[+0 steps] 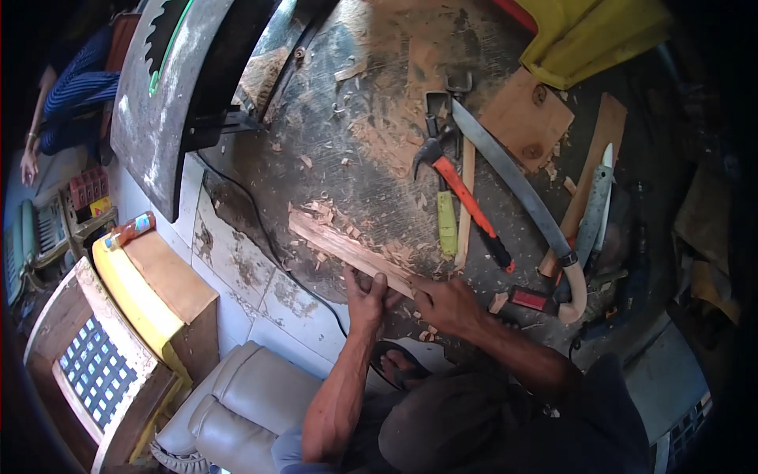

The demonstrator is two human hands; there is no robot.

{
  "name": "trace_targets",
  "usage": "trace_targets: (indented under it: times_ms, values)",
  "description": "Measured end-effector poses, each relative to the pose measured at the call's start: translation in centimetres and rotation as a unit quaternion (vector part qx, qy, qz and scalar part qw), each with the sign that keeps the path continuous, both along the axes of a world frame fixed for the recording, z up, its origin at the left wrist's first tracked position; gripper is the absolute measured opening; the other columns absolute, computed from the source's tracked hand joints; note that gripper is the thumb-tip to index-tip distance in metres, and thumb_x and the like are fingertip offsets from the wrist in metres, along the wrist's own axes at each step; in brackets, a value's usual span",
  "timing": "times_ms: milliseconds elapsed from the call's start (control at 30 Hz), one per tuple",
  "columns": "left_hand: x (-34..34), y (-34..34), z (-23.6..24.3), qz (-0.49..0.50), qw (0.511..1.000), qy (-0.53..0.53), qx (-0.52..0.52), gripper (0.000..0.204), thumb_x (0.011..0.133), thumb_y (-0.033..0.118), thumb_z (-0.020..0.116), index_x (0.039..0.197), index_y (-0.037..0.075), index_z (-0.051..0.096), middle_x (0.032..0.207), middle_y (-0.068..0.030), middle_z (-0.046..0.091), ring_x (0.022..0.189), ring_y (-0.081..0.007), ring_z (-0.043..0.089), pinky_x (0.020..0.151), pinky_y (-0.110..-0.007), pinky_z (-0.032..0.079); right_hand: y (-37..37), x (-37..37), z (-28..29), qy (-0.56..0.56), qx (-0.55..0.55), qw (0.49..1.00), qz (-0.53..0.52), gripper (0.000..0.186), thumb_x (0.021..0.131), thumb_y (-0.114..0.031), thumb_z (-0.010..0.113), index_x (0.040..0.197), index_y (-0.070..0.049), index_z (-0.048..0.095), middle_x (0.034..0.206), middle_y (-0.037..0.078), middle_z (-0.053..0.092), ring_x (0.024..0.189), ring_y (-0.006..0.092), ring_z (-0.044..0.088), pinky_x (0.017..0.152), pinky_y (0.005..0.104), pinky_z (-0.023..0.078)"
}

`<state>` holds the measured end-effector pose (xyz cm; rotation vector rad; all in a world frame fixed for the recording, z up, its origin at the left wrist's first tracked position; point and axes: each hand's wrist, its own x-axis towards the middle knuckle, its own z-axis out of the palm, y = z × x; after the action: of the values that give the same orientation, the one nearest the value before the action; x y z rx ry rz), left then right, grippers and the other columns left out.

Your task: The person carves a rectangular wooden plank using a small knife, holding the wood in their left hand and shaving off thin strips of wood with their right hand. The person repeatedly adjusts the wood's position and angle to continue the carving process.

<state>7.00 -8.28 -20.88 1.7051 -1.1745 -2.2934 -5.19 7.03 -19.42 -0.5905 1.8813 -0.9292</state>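
Observation:
A long pale strip of wood [339, 245] lies slantwise in front of me, its far left end resting among curled shavings [328, 213]. My left hand [367, 299] is closed on its near edge, thumb on top and fingers partly hidden below. At the strip's right end, my right hand [448, 306] is closed on the wood, with its index finger along the top. Whether a small tool is also in the right hand cannot be seen. A claw hammer [462, 193] with an orange and black handle lies beyond, beside a tool with a lime-green handle [447, 225].
To the right lie a long curved blade [513, 158] with a wooden handle, a flat wooden board [530, 114] and a grey-handled knife [594, 209]. A black cable [268, 241] crosses the left tiles. A large toothed saw blade [162, 47] stands upper left; a grey padded seat [257, 399] is lower left.

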Motion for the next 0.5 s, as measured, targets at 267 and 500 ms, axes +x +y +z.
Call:
trace_targets:
  times_ms: [267, 500]
  values:
    - [-0.6, 0.4, 0.4, 0.003, 0.999, -0.044, -0.009, 0.056, 0.103, 0.006, 0.057, 0.147, 0.019, 0.026, 0.123, -0.0140, 0.060, 0.086, -0.0234, 0.067, 0.065, -0.034, 0.059, -1.5, 0.5, 0.6, 0.005, -0.009, 1.000, -0.009, 0.032, 0.094, -0.021, 0.059, 0.123, -0.010, 0.069, 0.073, 0.025, 0.067, 0.068, 0.0439, 0.070, 0.063, 0.0533, 0.057]
    - [-1.6, 0.7, 1.3, -0.003, 0.999, -0.047, -0.018, 0.052, 0.102, 0.006, 0.057, 0.145, 0.017, 0.029, 0.116, -0.0088, 0.060, 0.073, -0.0156, 0.059, 0.055, -0.028, 0.051, -2.7, 1.0, 0.4, 0.030, 0.031, 0.999, -0.002, 0.032, 0.094, -0.022, 0.058, 0.122, -0.012, 0.070, 0.073, 0.024, 0.068, 0.069, 0.0443, 0.070, 0.065, 0.0561, 0.057]
